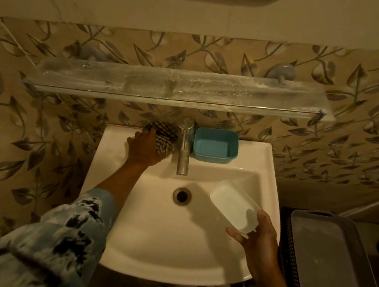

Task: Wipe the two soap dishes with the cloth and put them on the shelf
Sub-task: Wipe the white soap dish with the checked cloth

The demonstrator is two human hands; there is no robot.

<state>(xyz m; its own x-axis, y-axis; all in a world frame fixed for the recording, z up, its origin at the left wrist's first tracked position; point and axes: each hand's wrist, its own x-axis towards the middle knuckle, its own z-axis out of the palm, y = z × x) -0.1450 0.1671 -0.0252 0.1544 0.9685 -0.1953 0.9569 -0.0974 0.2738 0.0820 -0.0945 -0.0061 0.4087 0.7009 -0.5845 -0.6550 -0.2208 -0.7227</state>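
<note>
The white soap dish hangs tilted over the sink, its near end gripped between thumb and fingers of the right hand. Across the tap, the left hand curls round the checked cloth on the back ledge. It looks like cloth-fetching, with no wiping begun. Next the cloth must come over and work inside that dish, while the blue soap dish waits beyond the tap, under the shelf.

There are 2 dishes, 1 blue dish and 1 white dish, 2 hands, left hand and right hand, 1 cloth, 1 shelf, 1 sink and 1 tap.
</note>
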